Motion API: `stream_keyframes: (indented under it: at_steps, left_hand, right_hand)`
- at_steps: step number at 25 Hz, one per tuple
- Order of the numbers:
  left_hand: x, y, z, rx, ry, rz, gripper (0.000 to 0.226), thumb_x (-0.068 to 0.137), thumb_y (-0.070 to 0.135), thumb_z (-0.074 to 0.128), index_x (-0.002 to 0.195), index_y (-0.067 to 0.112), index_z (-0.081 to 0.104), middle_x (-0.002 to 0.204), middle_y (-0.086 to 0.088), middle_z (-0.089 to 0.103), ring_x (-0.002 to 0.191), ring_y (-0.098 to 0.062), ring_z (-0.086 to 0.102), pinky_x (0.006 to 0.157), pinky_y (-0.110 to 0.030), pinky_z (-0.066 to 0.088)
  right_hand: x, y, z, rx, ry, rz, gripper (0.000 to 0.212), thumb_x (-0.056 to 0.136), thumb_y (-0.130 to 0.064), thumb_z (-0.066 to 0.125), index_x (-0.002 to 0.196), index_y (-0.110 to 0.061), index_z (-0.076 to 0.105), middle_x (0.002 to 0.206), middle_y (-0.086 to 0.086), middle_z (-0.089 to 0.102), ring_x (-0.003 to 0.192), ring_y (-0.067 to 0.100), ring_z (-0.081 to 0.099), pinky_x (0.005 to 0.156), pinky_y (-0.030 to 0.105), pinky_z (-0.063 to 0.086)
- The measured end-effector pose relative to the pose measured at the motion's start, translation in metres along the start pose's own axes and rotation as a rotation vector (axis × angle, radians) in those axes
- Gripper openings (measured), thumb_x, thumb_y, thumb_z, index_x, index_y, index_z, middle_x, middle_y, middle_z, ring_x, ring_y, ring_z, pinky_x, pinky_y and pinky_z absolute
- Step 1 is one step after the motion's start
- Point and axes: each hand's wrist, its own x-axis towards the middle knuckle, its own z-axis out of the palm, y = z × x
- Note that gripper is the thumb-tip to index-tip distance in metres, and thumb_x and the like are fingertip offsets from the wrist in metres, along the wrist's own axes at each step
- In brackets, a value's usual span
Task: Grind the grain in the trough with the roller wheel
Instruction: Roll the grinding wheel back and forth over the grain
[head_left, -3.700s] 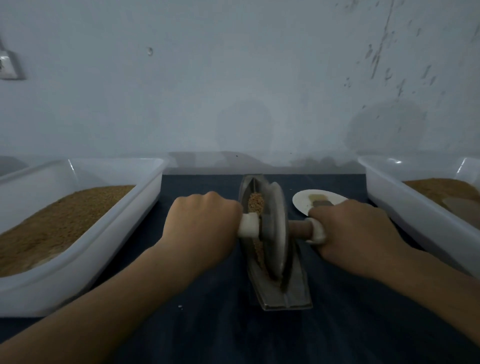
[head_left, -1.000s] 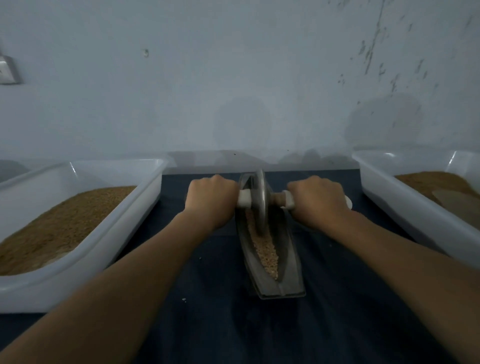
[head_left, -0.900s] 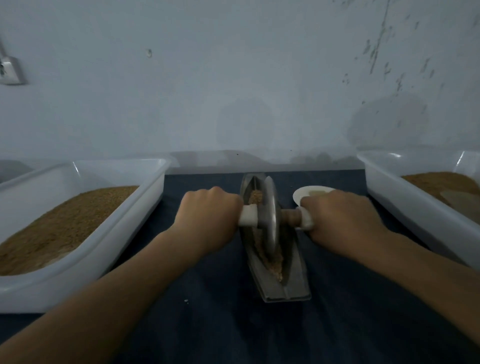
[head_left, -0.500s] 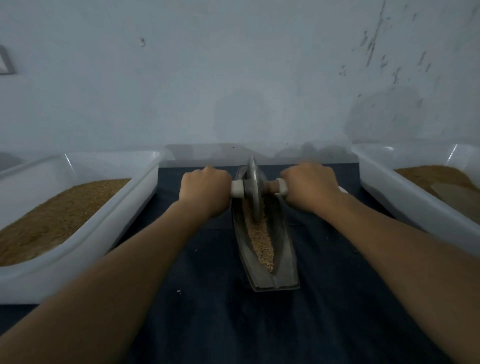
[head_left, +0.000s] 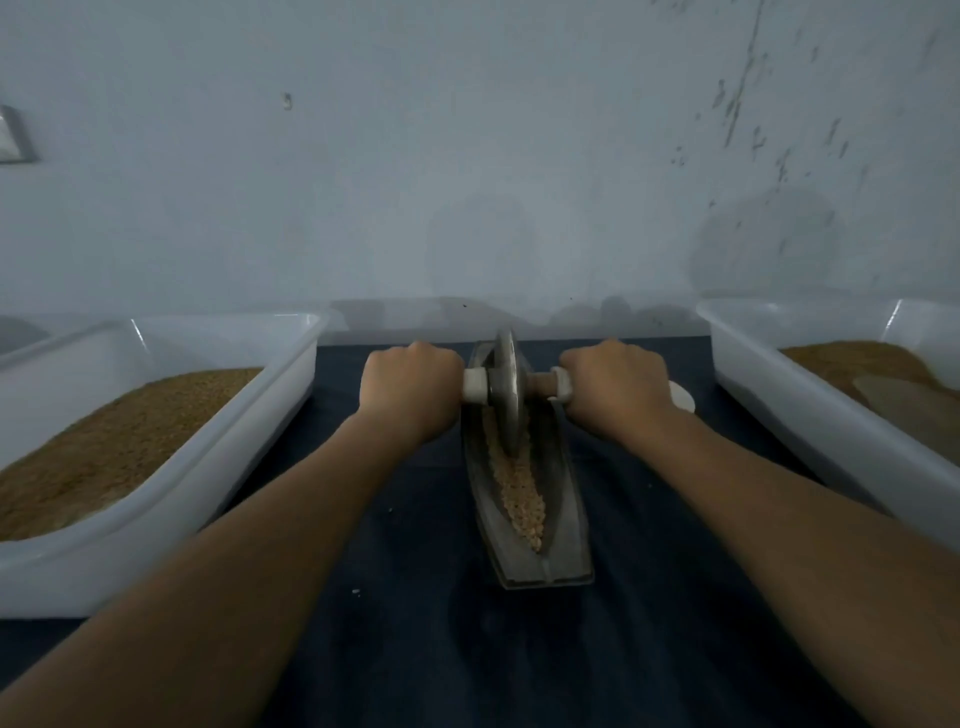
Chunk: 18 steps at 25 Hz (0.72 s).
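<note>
Left hand and right hand gripping roller wheel handles, grain in trough

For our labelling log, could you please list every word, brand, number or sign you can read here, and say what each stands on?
None: no legible text shows anywhere in the head view.
The roller wheel, trough, left tub and right tub show no lettering.
The dark marks on the wall are scuffs, not writing.
The fitting at the left edge is cut off, with nothing readable on it.
</note>
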Motion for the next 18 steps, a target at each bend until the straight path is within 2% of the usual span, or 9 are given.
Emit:
stream_keyframes:
  at_steps: [2,4,7,9,10,12,14,16,18]
  left_hand:
    - [0.011,0.001,-0.007,0.024,-0.026,0.04,0.01,0.088,0.023,0.058,0.095,0.023,0.066,0.085,-0.001,0.06,0.074,-0.024,0.061,0.059,-0.034,0.039]
    - [-0.01,-0.004,-0.003,-0.003,-0.007,0.068,0.004,0.085,0.031,0.061,0.088,0.028,0.061,0.079,0.003,0.056,0.067,-0.021,0.057,0.057,-0.033,0.037]
    - [-0.064,-0.015,-0.005,-0.052,0.166,0.186,0.041,0.065,0.041,0.072,0.062,0.033,0.032,0.056,0.014,0.025,0.043,-0.007,0.019,0.045,-0.021,0.016]
    - [-0.069,-0.019,-0.012,-0.069,0.274,0.219,0.056,0.052,0.039,0.074,0.063,0.035,0.019,0.055,0.015,0.009,0.044,-0.005,0.003,0.048,-0.015,0.006]
    - [-0.064,-0.017,-0.012,-0.067,0.255,0.199,0.054,0.054,0.038,0.074,0.063,0.033,0.021,0.056,0.014,0.009,0.044,-0.006,0.003,0.047,-0.015,0.007]
    - [-0.051,-0.009,0.001,-0.048,0.145,0.082,0.029,0.072,0.034,0.069,0.066,0.027,0.042,0.057,0.01,0.026,0.044,-0.011,0.021,0.045,-0.024,0.021]
    - [-0.02,-0.001,0.005,-0.073,0.017,-0.037,0.005,0.087,0.027,0.06,0.086,0.023,0.06,0.07,0.004,0.047,0.058,-0.019,0.043,0.055,-0.033,0.034]
    - [-0.003,0.0,0.004,-0.096,-0.039,-0.057,0.008,0.09,0.024,0.057,0.094,0.022,0.063,0.079,0.001,0.053,0.067,-0.022,0.049,0.06,-0.035,0.036]
    - [-0.017,-0.005,0.001,-0.1,-0.04,-0.011,0.002,0.088,0.028,0.059,0.088,0.027,0.061,0.076,0.004,0.05,0.063,-0.019,0.046,0.057,-0.033,0.035]
  right_hand:
    - [0.002,0.001,0.003,0.038,-0.062,0.041,0.015,0.088,-0.03,0.065,0.082,-0.028,0.051,0.093,0.0,0.065,0.082,0.024,0.061,0.067,0.034,0.046]
    - [-0.015,0.009,0.003,0.017,-0.044,-0.004,0.023,0.085,-0.034,0.066,0.074,-0.029,0.046,0.086,-0.004,0.063,0.066,0.016,0.051,0.055,0.029,0.036]
    - [-0.057,0.016,-0.006,-0.154,0.294,-0.2,0.039,0.068,-0.039,0.069,0.062,-0.03,0.031,0.057,-0.014,0.032,0.048,0.0,0.019,0.046,0.019,0.011]
    - [-0.068,0.017,-0.013,-0.16,0.412,-0.243,0.043,0.057,-0.039,0.07,0.06,-0.032,0.027,0.057,-0.016,0.012,0.052,-0.003,0.004,0.05,0.015,0.004]
    - [-0.065,0.015,-0.013,-0.166,0.368,-0.225,0.044,0.059,-0.039,0.071,0.061,-0.032,0.027,0.057,-0.015,0.014,0.051,-0.003,0.006,0.049,0.016,0.004]
    - [-0.042,0.006,-0.008,-0.157,0.182,-0.134,0.039,0.074,-0.037,0.071,0.066,-0.031,0.034,0.061,-0.013,0.037,0.049,0.007,0.032,0.046,0.022,0.018]
    - [-0.011,-0.003,-0.007,-0.09,0.055,-0.049,0.02,0.086,-0.033,0.067,0.08,-0.03,0.049,0.081,-0.006,0.059,0.071,0.019,0.057,0.056,0.029,0.038]
    - [0.005,-0.005,-0.009,-0.081,-0.026,-0.029,0.007,0.089,-0.031,0.066,0.089,-0.028,0.059,0.091,-0.002,0.065,0.083,0.022,0.062,0.064,0.032,0.045]
    - [-0.006,0.0,-0.013,-0.05,-0.064,-0.062,0.013,0.086,-0.032,0.066,0.08,-0.031,0.054,0.083,-0.006,0.061,0.073,0.018,0.058,0.059,0.03,0.041]
